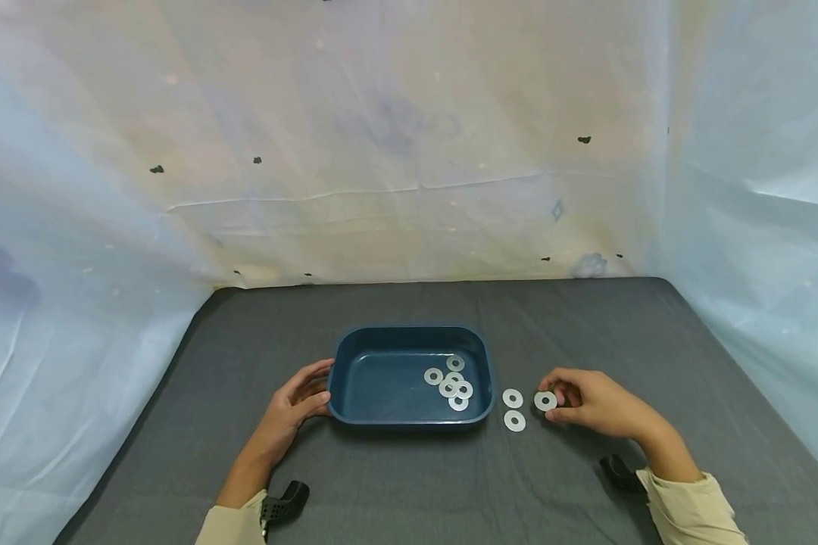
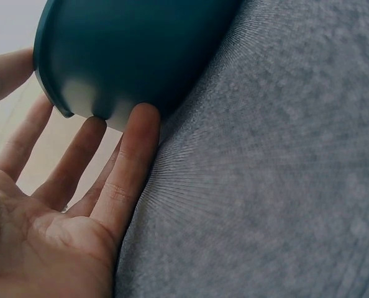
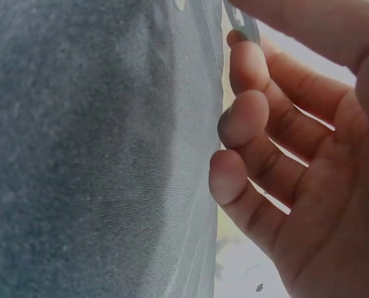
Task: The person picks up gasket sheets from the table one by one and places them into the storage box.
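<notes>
Head view: right hand (image 1: 589,409) is pinching a washer (image 1: 545,401) near the tabletop's (image 1: 654,341) front edge, just beside two loose washers (image 1: 513,409); left hand (image 1: 293,409), fingers straight, is touching the blue tray's (image 1: 344,356) left wall.

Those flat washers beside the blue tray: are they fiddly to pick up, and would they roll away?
Probably fiddly: each washer lies thin and flat on the cloth, so the right hand pinches one by its edge. Lying flat, they likely won't roll. They look stiff.
</notes>
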Tool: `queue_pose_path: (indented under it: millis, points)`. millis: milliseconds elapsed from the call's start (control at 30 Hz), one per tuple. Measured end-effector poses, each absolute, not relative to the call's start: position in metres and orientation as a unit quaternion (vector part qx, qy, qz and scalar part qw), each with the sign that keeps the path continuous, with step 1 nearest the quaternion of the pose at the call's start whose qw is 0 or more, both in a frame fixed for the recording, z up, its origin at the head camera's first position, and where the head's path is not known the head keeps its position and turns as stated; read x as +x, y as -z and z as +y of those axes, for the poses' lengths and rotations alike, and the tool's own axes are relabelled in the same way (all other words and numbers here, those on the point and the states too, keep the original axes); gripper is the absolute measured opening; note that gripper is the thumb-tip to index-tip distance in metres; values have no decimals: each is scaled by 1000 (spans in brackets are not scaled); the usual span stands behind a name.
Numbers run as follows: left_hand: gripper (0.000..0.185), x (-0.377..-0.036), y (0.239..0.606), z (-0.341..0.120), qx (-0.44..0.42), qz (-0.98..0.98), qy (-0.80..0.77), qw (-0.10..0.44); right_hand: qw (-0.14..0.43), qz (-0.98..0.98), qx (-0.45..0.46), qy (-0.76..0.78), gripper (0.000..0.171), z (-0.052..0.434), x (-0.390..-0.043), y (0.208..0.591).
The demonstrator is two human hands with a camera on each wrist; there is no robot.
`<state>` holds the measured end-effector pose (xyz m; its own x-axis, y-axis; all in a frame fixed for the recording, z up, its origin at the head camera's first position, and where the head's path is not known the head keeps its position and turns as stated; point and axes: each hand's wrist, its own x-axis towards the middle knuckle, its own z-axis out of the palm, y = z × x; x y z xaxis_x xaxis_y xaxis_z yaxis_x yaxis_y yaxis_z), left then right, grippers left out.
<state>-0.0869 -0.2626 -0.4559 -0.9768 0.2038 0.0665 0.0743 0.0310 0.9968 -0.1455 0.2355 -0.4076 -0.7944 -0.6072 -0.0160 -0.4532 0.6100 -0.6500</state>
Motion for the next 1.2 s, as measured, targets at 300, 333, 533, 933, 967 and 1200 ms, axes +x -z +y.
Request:
queue_pose_path:
  millis: [300,333,533,933,967,1200]
  points:
    - [53,-87,456,-262,92,718,-688,48,116,891,-294,326,31,234,-148,403]
    - [53,-87,456,-262,92,719,-688,48,116,890,-294,328,31,234,-148,402]
    - [53,-87,455,-262,89,720,-687,47,109,892,-289,329,30,233,-148,400]
    - [53,-89,455,-261,91,722,-684,51,97,910,-245,319,30,225,-145,394]
    - [53,-90,455,-261,92,721,-685,51,93,911,-244,318,30,224,-145,394]
    - [53,-88,455,-262,95,721,-684,48,67,921,-228,308,30,215,-148,394]
